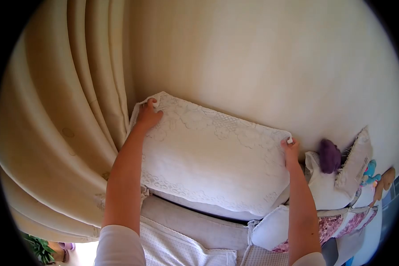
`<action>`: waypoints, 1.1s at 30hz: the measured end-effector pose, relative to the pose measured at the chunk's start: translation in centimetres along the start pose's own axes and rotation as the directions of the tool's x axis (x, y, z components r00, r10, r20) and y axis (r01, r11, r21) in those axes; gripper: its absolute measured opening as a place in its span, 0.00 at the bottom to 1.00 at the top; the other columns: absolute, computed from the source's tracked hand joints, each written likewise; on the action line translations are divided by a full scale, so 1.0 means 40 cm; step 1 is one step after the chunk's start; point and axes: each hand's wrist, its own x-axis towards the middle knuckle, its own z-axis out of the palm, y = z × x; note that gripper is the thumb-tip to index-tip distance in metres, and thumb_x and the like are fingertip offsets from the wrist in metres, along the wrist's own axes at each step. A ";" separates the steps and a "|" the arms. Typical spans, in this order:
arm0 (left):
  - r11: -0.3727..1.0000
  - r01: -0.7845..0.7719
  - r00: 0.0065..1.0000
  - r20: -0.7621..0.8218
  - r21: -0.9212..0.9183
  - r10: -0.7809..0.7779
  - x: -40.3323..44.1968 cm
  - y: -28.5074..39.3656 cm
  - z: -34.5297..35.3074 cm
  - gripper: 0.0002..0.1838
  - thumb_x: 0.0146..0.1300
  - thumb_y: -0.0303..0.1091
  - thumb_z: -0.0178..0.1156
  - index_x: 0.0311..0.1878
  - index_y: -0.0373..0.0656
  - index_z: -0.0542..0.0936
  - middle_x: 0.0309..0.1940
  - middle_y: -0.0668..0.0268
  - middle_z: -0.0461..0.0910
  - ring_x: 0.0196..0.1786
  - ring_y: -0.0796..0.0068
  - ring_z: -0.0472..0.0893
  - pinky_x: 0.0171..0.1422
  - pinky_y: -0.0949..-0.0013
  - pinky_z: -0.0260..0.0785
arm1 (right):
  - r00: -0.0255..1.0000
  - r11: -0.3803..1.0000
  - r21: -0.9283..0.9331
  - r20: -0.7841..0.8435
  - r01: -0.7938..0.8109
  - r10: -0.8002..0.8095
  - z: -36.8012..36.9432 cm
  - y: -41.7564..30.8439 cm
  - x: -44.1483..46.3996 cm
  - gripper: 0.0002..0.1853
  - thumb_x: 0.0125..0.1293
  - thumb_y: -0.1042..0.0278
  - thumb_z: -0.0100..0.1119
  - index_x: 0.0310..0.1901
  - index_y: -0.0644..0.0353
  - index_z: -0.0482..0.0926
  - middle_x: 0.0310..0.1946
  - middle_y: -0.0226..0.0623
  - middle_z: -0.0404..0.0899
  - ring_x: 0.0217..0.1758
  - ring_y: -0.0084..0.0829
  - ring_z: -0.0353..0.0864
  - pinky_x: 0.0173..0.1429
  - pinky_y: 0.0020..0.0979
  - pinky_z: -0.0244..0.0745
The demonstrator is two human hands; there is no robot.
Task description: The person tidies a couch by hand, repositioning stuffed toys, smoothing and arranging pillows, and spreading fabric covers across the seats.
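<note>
A white lace-edged cloth [213, 155] is spread over the backrest of a grey sofa [195, 226], near the wall. At its upper left corner, my left hand [150, 115] pinches the cloth's edge. My right hand [290, 148] grips the upper right corner, where a small bit of white fabric pokes out between the fingers. Both arms are stretched forward. The cloth's lower edge lies above the dark gap between backrest and seat.
Beige curtains [57, 111] hang at the left. To the right are a purple item [329, 156], a fringed cushion [354, 164], floral cushions and a blue toy [369, 172]. A white textured throw [177, 246] covers part of the seat. A plant [41, 249] stands at lower left.
</note>
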 end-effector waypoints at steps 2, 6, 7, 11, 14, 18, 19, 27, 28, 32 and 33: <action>0.996 0.013 1.000 0.010 0.092 -0.014 0.011 -0.010 0.002 0.30 0.56 0.43 0.59 0.61 0.48 0.63 0.62 0.51 0.65 0.68 0.52 0.60 0.68 0.57 0.58 | 1.000 0.990 -0.141 -0.002 -0.004 0.004 0.040 -0.032 -0.032 0.36 0.62 0.62 0.62 0.64 0.65 0.53 0.59 0.51 0.69 0.62 0.41 0.70 0.66 0.35 0.63; 0.985 0.014 0.997 0.066 0.170 -0.026 0.051 -0.021 0.009 0.30 0.57 0.49 0.57 0.60 0.45 0.66 0.60 0.51 0.69 0.65 0.52 0.65 0.67 0.58 0.61 | 0.994 0.828 -0.560 0.091 0.006 0.055 0.066 -0.075 -0.043 0.36 0.64 0.55 0.56 0.66 0.65 0.55 0.61 0.61 0.67 0.65 0.52 0.67 0.68 0.40 0.61; 0.989 0.041 0.994 0.097 0.145 -0.055 0.063 -0.025 0.009 0.31 0.58 0.50 0.56 0.61 0.44 0.67 0.59 0.52 0.71 0.64 0.52 0.68 0.66 0.59 0.61 | 0.988 0.794 -0.608 0.106 -0.021 0.108 0.066 -0.070 -0.037 0.35 0.64 0.52 0.53 0.66 0.65 0.58 0.60 0.62 0.68 0.64 0.54 0.68 0.68 0.41 0.61; 0.997 0.044 0.980 0.193 0.068 -0.057 0.103 -0.066 0.014 0.33 0.57 0.51 0.57 0.64 0.43 0.67 0.61 0.54 0.72 0.63 0.53 0.70 0.66 0.60 0.62 | 0.967 0.701 -0.712 0.155 -0.031 0.201 0.080 -0.111 -0.046 0.35 0.64 0.46 0.49 0.65 0.64 0.64 0.59 0.60 0.70 0.63 0.51 0.69 0.66 0.42 0.63; 0.999 0.040 0.995 0.097 -0.007 -0.039 0.148 -0.130 0.051 0.33 0.58 0.52 0.56 0.62 0.41 0.71 0.60 0.52 0.73 0.62 0.54 0.73 0.65 0.61 0.62 | 0.967 0.662 -0.743 0.082 -0.102 0.241 0.087 -0.120 -0.046 0.35 0.62 0.44 0.47 0.62 0.65 0.68 0.57 0.58 0.73 0.62 0.51 0.71 0.65 0.42 0.64; 0.994 0.111 0.993 0.028 -0.004 -0.111 0.139 -0.114 0.051 0.27 0.60 0.51 0.55 0.52 0.37 0.79 0.50 0.51 0.80 0.55 0.55 0.78 0.61 0.61 0.66 | 0.977 0.713 -0.689 0.037 -0.126 0.209 0.083 -0.082 -0.043 0.32 0.61 0.46 0.49 0.60 0.63 0.71 0.55 0.56 0.75 0.60 0.50 0.73 0.64 0.41 0.65; 0.987 0.159 0.985 -0.066 -0.005 -0.159 0.121 -0.100 0.042 0.24 0.62 0.48 0.54 0.49 0.35 0.81 0.45 0.51 0.82 0.52 0.55 0.80 0.59 0.62 0.67 | 0.987 0.758 -0.644 0.031 -0.102 0.159 0.077 -0.061 -0.039 0.30 0.61 0.48 0.52 0.57 0.63 0.73 0.54 0.55 0.75 0.59 0.49 0.74 0.63 0.41 0.66; 0.922 -0.387 0.864 -0.359 -0.024 0.353 -0.103 0.008 0.013 0.12 0.64 0.32 0.55 0.49 0.41 0.80 0.49 0.54 0.80 0.56 0.56 0.76 0.66 0.59 0.62 | 0.846 0.721 -0.553 -0.053 0.418 -0.531 0.037 -0.015 -0.054 0.11 0.58 0.71 0.58 0.42 0.63 0.80 0.47 0.48 0.79 0.53 0.46 0.76 0.59 0.39 0.69; 0.887 -0.454 0.832 -0.315 0.084 0.456 -0.150 0.051 0.047 0.13 0.64 0.32 0.55 0.51 0.43 0.79 0.52 0.57 0.79 0.60 0.58 0.74 0.69 0.56 0.57 | 0.779 0.659 -0.537 -0.005 0.527 -0.627 0.068 -0.047 -0.071 0.09 0.58 0.75 0.58 0.42 0.62 0.80 0.45 0.47 0.79 0.52 0.46 0.76 0.59 0.39 0.70; 0.848 -0.424 0.905 0.121 0.318 0.408 -0.282 0.213 0.212 0.24 0.71 0.47 0.44 0.67 0.54 0.68 0.69 0.66 0.64 0.74 0.67 0.56 0.78 0.50 0.34 | 0.733 0.742 -0.146 0.363 0.655 -0.575 0.240 -0.178 -0.153 0.13 0.61 0.77 0.58 0.48 0.58 0.77 0.53 0.44 0.74 0.59 0.43 0.71 0.62 0.38 0.67; 0.792 -0.388 0.915 0.098 0.472 0.391 -0.310 0.232 0.232 0.27 0.71 0.52 0.38 0.69 0.55 0.65 0.72 0.68 0.58 0.76 0.69 0.51 0.79 0.53 0.31 | 0.746 0.786 -0.110 0.417 0.609 -0.519 0.276 -0.217 -0.181 0.15 0.62 0.77 0.58 0.51 0.55 0.76 0.55 0.43 0.72 0.60 0.42 0.70 0.63 0.38 0.67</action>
